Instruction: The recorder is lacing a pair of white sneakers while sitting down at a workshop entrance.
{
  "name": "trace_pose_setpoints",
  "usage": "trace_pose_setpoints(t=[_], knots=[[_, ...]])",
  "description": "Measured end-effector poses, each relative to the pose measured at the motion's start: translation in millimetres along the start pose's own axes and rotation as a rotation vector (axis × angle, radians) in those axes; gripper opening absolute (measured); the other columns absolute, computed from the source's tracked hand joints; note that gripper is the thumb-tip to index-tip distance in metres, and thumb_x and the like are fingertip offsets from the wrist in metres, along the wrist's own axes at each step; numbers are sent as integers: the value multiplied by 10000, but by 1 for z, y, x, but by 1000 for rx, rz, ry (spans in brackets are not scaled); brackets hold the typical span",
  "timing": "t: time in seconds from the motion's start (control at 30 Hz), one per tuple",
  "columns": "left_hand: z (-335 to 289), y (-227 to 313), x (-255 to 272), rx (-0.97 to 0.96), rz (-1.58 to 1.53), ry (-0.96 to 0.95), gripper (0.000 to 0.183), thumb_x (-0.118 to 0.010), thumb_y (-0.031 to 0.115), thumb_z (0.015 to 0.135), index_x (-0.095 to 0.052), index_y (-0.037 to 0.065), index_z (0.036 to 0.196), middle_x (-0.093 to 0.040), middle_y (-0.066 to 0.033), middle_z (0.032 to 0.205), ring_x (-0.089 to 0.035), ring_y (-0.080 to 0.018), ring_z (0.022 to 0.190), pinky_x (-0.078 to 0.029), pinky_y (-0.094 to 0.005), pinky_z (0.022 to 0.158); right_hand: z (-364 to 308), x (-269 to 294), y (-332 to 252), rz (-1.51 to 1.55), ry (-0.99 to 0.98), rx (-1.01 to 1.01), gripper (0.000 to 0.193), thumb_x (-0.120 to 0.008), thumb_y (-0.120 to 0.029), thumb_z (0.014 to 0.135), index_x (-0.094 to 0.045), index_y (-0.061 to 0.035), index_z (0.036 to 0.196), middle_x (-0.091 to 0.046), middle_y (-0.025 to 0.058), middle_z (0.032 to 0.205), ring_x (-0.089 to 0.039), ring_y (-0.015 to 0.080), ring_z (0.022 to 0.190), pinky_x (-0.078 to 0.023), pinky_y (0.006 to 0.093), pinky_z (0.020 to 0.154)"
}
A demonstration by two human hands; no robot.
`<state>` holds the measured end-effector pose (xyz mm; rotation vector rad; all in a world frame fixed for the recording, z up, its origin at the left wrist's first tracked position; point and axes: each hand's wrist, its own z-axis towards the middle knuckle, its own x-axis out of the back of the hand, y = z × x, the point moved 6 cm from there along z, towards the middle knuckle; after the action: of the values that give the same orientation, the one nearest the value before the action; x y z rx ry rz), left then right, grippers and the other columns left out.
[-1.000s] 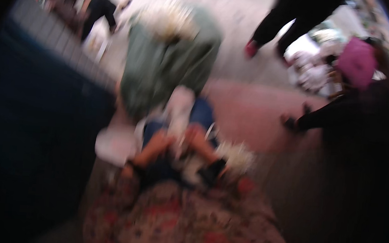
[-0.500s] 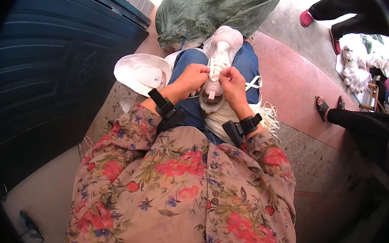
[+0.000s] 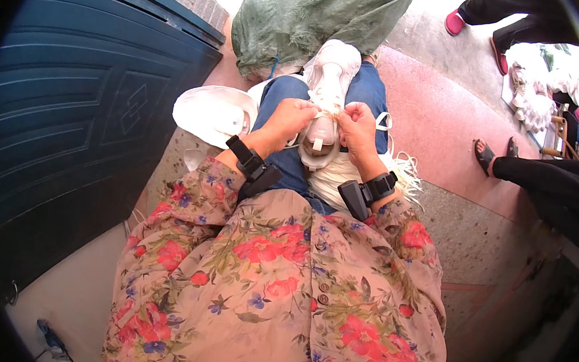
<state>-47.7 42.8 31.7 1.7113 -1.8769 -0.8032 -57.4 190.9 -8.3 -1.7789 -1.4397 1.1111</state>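
Observation:
A white sneaker [image 3: 330, 72] lies across my lap between my blue-jeaned legs, its toe pointing away and its heel tab toward me. My left hand [image 3: 293, 120] is closed in a pinch on the shoelace [image 3: 325, 112] at the left of the shoe's tongue. On the other side, my right hand [image 3: 358, 125] pinches the lace too, knuckles up. The lace runs between both hands over the throat of the shoe. A loose white lace loop [image 3: 383, 122] lies by my right knee. Each wrist wears a black strapped device.
A bundle of white laces [image 3: 402, 176] hangs over my right thigh. A white hat-like piece [image 3: 212, 115] rests beside my left leg, and a green woven sack [image 3: 315, 23] stands ahead. Left is a blue door [image 3: 92, 97]. Two people's legs and a heap of white shoes [image 3: 532, 108] are at right.
My hands have moved apart, drawing the lace outward to both sides across the shoe. The view has shifted slightly.

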Motion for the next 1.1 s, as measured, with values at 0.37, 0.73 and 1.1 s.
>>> trace_pose_setpoints(t=[0.37, 0.73, 1.1], knots=[[0, 2, -3, -11, 17, 0, 214, -500, 180, 872, -610, 57, 1007, -357, 102, 546, -258, -6, 418, -185, -180, 355, 10, 3, -3, -228, -81, 129, 130, -572, -40, 792, -462, -68, 856, -476, -24, 620, -382, 27, 408, -279, 193, 325], [4, -2, -2, -12, 19, 3, 156, -523, 179, 860, -607, 72, 938, -373, 98, 544, -273, -2, 410, -185, -178, 349, 5, 0, -28, -554, -41, 283, 125, -561, -61, 738, -503, -6, 834, -541, 64, 718, -520, 149, 666, -441, 277, 628], [2, -4, -2, 5, 15, -2, 83, -519, 157, 849, -570, 91, 844, -382, 93, 555, -275, -3, 412, -179, -179, 348, 15, -12, -5, -251, -196, 180, 103, -570, -53, 800, -469, -66, 814, -495, -20, 695, -428, 45, 573, -352, 194, 471]])
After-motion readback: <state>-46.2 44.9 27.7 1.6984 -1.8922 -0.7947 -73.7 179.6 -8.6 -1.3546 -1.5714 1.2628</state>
